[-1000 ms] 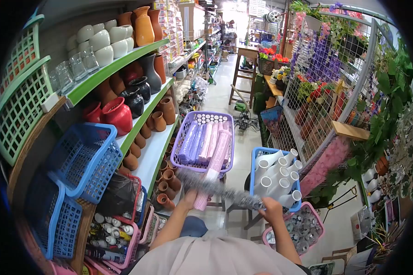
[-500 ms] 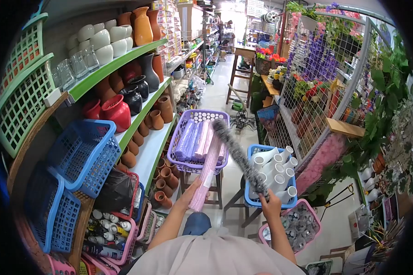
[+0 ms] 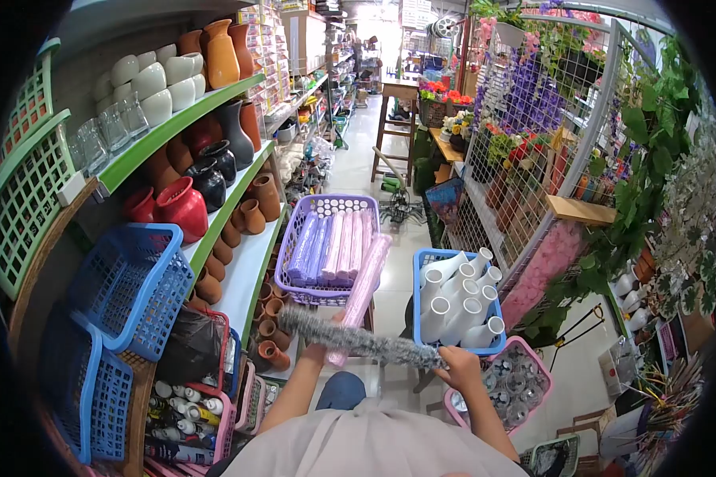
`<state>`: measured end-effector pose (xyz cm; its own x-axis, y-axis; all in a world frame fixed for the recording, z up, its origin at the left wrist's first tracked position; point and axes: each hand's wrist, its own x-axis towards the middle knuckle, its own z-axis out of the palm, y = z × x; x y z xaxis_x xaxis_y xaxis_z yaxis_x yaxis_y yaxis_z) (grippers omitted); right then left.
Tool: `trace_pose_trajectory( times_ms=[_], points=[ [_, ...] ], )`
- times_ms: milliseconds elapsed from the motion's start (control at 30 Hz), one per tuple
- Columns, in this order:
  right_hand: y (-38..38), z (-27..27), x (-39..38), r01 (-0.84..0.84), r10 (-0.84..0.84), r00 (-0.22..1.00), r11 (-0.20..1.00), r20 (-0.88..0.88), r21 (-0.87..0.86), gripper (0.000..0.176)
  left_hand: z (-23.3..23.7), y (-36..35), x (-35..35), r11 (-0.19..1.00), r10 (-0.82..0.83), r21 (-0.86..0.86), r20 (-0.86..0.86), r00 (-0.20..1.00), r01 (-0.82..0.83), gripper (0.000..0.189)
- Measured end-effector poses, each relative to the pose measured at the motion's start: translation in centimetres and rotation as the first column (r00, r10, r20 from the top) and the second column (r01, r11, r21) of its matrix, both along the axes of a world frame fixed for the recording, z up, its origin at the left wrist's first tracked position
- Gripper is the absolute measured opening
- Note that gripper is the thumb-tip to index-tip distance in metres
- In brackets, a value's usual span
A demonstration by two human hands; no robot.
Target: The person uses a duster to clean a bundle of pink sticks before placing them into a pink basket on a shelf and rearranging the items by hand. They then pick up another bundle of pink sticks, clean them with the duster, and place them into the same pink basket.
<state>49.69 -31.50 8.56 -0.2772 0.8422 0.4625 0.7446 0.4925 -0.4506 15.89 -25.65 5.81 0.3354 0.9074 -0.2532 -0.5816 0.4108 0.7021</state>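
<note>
My left hand (image 3: pixel 317 350) is wrapped round the lower part of a pink wrapped roll (image 3: pixel 367 274), which tilts up to the right. In my right hand (image 3: pixel 460 369) is the end of a fluffy grey duster (image 3: pixel 378 347). The duster lies nearly level across the front of the pink roll and hides part of my left hand. Beyond them, a purple basket (image 3: pixel 318 296) holds several purple rolls (image 3: pixel 310 248) and pink rolls (image 3: pixel 347 245). Near my right hand stands a blue basket (image 3: pixel 418 280) of several white vases (image 3: pixel 465 306).
Shelves (image 3: pixel 243 274) of pots and bowls run along the left, with blue baskets (image 3: pixel 135 286) stacked nearer. A pink basket (image 3: pixel 547 380) of clear glass-like items is low on the right. Behind it stands a wire rack (image 3: pixel 525 183) with flowers. A wooden stool (image 3: pixel 396 119) is farther along the aisle.
The duster has swung down from an upward slant to nearly level, across the pink roll. My left hand still grips the roll. The view has shifted slightly.
</note>
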Motion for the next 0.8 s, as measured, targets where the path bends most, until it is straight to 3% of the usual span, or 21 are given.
trace_pose_trajectory(
  times_ms=[33, 100, 133, 167, 200, 233, 300, 333, 367, 400, 433, 500, 533, 633, 667, 700, 733, 767, 800],
  points=[
    [0.0, -0.2, 0.3, -0.084, 0.085, 0.987, 0.996, 0.140, -0.011, 0.035, -2.2, 0.4, -0.4, 1.000, -0.003, -0.003, 0.000, 1.000, 0.003, 0.054],
    [0.8, -0.8, 0.6, 0.001, -0.003, 0.997, 1.000, 0.082, 0.017, 0.036, -0.8, -0.7, 0.0, 0.997, -0.047, 0.061, -0.022, 0.999, 0.049, 0.055],
    [1.5, -1.1, 0.6, 0.266, -0.269, 0.963, 0.958, -0.015, -0.105, 0.037, -0.5, -0.8, 0.1, 0.991, -0.080, 0.107, 0.023, 0.997, 0.077, 0.055],
    [2.1, -1.0, 0.5, 0.491, -0.522, 0.850, 0.836, -0.076, -0.245, 0.038, -0.2, -0.8, 0.3, 0.991, -0.079, 0.109, 0.024, 0.997, 0.076, 0.055],
    [1.5, 1.4, -0.3, 0.408, -0.490, 0.839, 0.854, -0.235, -0.323, 0.036, 0.1, -0.7, 0.5, 0.988, -0.109, 0.121, 0.137, 0.985, 0.092, 0.055],
    [0.9, 1.6, -0.7, 0.408, -0.490, 0.839, 0.854, -0.235, -0.324, 0.036, 0.4, -0.7, 0.6, 0.985, -0.140, 0.135, 0.245, 0.959, 0.109, 0.055],
    [-0.1, 1.2, -1.0, 0.175, -0.194, 0.967, 0.977, -0.165, -0.122, 0.033, 0.1, -0.5, -0.2, 0.987, -0.146, 0.092, 0.194, 0.970, 0.130, 0.055],
    [-0.1, 1.2, -0.6, 0.176, -0.195, 0.967, 0.977, -0.162, -0.122, 0.033, -0.1, -0.4, -0.4, 0.988, -0.152, 0.050, 0.143, 0.978, 0.146, 0.054],
    [0.1, 1.2, -0.1, 0.006, -0.007, 1.000, 0.997, -0.017, -0.075, 0.032, 0.0, 0.6, 0.2, 0.974, -0.138, 0.196, 0.124, 0.983, 0.112, 0.051],
    [0.2, 1.1, 0.3, -0.172, 0.178, 0.975, 0.984, 0.133, -0.055, 0.031, -0.2, 0.6, 0.3, 0.981, -0.159, 0.150, 0.229, 0.960, 0.126, 0.051],
    [0.3, 1.0, 0.4, -0.173, 0.179, 0.975, 0.983, 0.133, -0.059, 0.031, -0.4, 0.4, 0.3, 0.984, -0.172, 0.105, 0.331, 0.928, 0.145, 0.051],
    [0.8, 0.6, 0.5, 0.181, -0.193, 0.979, 0.971, -0.064, -0.154, 0.032, -0.2, -0.1, 0.4, 0.986, -0.151, 0.111, 0.267, 0.952, 0.125, 0.050],
    [1.6, 0.2, 0.5, 0.354, -0.375, 0.926, 0.902, -0.042, -0.247, 0.032, 0.0, -0.1, 0.4, 0.987, -0.126, 0.126, 0.205, 0.971, 0.101, 0.050],
    [0.9, 0.4, -0.8, 0.387, -0.429, 0.894, 0.885, -0.130, -0.261, 0.032, 0.1, 0.1, 0.0, 0.973, -0.166, 0.197, 0.218, 0.962, 0.123, 0.049],
    [0.3, 0.6, -1.2, 0.205, -0.227, 0.958, 0.970, -0.174, -0.133, 0.032, 0.7, 0.2, 0.3, 0.972, -0.169, 0.198, 0.217, 0.962, 0.126, 0.049],
    [0.2, 0.5, -1.0, 0.207, -0.228, 0.958, 0.969, -0.174, -0.132, 0.032, 1.3, 0.4, 0.6, 0.966, -0.073, 0.249, 0.028, 0.997, 0.064, 0.047],
    [0.2, 0.5, -0.8, 0.031, -0.034, 0.999, 0.995, -0.034, -0.093, 0.032, 1.7, 0.5, 0.9, 0.951, 0.039, 0.310, -0.155, 0.987, 0.012, 0.046],
    [0.2, 0.5, -0.6, -0.153, 0.162, 0.980, 0.985, 0.112, -0.082, 0.033, 0.4, 0.1, 0.5, 0.969, -0.085, 0.244, 0.173, 0.981, 0.040, 0.046],
    [0.7, 0.0, -0.5, -0.146, 0.145, 0.989, 0.989, 0.020, 0.025, 0.033, -0.6, 0.0, -0.1, 0.994, -0.069, 0.084, 0.072, 0.995, 0.063, 0.047]
  ],
)
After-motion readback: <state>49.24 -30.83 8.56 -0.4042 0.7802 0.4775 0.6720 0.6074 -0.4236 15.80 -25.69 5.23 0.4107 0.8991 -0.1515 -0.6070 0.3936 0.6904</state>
